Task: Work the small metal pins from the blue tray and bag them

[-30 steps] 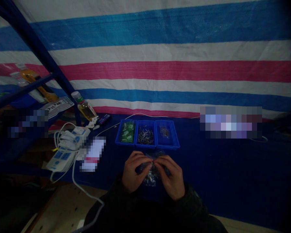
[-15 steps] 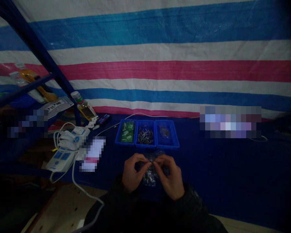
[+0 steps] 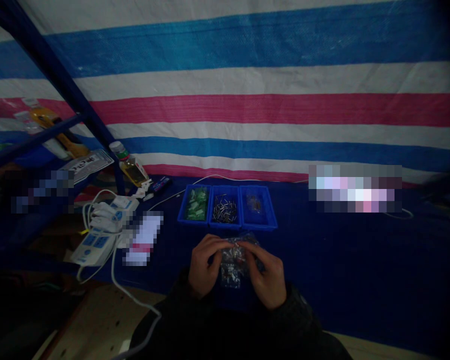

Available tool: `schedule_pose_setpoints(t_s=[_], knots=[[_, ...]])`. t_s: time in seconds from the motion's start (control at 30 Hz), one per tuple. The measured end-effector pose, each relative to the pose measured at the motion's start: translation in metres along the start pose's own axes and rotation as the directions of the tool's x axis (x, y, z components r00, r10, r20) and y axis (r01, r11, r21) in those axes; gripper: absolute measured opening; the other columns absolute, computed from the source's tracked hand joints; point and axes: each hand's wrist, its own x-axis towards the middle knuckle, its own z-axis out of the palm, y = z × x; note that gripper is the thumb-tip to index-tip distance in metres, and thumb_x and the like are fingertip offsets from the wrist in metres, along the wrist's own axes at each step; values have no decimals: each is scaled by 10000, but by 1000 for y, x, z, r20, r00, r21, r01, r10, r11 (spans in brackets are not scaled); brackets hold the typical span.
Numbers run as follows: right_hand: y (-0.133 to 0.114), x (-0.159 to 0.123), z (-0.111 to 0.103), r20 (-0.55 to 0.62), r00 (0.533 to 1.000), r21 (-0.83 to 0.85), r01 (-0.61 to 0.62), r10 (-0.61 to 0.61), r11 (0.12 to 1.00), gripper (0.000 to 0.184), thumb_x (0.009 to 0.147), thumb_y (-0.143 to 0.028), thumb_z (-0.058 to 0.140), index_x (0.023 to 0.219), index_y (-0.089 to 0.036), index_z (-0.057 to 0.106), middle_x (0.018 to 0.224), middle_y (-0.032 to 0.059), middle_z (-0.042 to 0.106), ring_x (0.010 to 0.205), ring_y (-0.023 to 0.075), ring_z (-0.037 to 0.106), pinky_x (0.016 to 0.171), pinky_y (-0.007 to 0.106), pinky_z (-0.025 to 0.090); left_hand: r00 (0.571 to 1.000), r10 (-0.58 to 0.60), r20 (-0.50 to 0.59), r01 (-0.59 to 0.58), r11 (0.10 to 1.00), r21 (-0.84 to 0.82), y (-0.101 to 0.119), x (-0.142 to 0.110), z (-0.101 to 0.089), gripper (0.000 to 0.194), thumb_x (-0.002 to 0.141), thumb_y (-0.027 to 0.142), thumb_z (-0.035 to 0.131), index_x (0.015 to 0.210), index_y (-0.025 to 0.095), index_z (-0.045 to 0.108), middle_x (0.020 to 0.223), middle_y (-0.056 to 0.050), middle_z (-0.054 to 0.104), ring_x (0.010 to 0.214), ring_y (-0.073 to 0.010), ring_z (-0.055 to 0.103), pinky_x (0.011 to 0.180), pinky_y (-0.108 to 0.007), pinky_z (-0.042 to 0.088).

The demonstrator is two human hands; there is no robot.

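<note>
My left hand (image 3: 205, 262) and my right hand (image 3: 269, 277) face each other low in the middle of the head view. Between them is a small clear plastic bag (image 3: 233, 254), its upper edge held by the fingers of both hands. Thumbs and fingers are bent around its sides. Under it, nearer to me, lies more shiny clear plastic (image 3: 230, 277) with small contents that are too dim to name. Just beyond the hands stands a blue three-part bin (image 3: 258, 220). Its compartments hold green packets (image 3: 197, 205), small metal pins or screws (image 3: 225, 209) and a few small clear bags (image 3: 254, 204).
Left of the bin are a blurred-out phone-like slab (image 3: 144, 239), a white power strip (image 3: 93, 247) with plugs and cables, and a drink bottle (image 3: 131, 165). A blue metal frame (image 3: 63, 70) slants up at left. Striped sheeting (image 3: 247, 110) hangs behind the blue tabletop (image 3: 341, 270).
My thumbs have moved down and apart from their pinch at the bag's middle. Fingers now stretch along its upper edge, and more of the bag shows. The bin has not moved.
</note>
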Motion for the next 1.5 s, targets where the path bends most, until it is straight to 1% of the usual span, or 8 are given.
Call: schedule_pose_setpoints(t_s=[0.47,0.6,0.73,1.07,1.17,1.33,1.4,1.5], knots=[[-9,7,0,-58,997,-34,48,-50,998,111,963,-231,590,952,-222,700,1012,72,693,944,213,685,814,334,557,999,-29,-22,30,997,67,1,0,1,75,913,204,665,877,187,728,1082,-92,700,1058,-239,618,934,-398,505],[-4,3,5,-43,999,7,-9,9,1000,87,966,-238,592,1026,-227,653,963,51,724,857,194,708,749,309,567,999,-35,2,34,998,58,3,0,2,80,920,206,650,864,184,704,1055,-96,696,1029,-237,622,928,-399,501],[3,-3,10,-115,993,63,-23,30,998,270,952,-225,612,1217,-223,559,951,43,737,808,183,720,716,301,584,999,-37,6,36,998,56,4,0,3,69,922,205,643,874,184,688,1033,-94,688,1011,-233,620,917,-394,496],[-5,3,-7,-255,967,-17,-17,12,1000,175,986,-232,535,1029,-219,704,969,57,723,893,207,696,828,354,545,991,-86,-99,98,988,121,2,1,1,100,951,197,587,883,181,657,998,-82,680,937,-208,634,803,-334,496],[-7,1,-9,-208,978,12,-4,6,1000,189,985,-258,536,1023,-209,715,1020,73,730,954,225,694,861,366,532,989,-104,-100,121,976,183,0,0,3,96,955,204,585,902,188,664,1004,-81,679,970,-215,634,850,-347,495],[-4,-5,-13,-131,991,115,51,-36,992,378,1026,-312,413,843,-184,718,843,77,713,807,225,691,746,364,523,989,-121,-88,139,963,231,-3,0,5,104,955,218,584,926,199,682,987,-79,686,975,-221,641,861,-345,502],[-2,-6,-13,-148,989,100,30,-15,995,392,1030,-332,388,924,-186,735,877,83,720,827,236,696,751,375,532,988,-128,-82,144,960,239,-5,1,5,104,953,216,588,923,199,686,980,-75,691,976,-223,641,870,-349,502],[0,-4,-10,-190,979,63,-69,80,996,389,1023,-358,415,1289,-196,648,1104,110,726,960,263,702,763,382,557,986,-156,-52,164,949,269,-8,1,6,98,950,203,592,944,204,690,993,-62,697,988,-222,636,899,-363,497]])
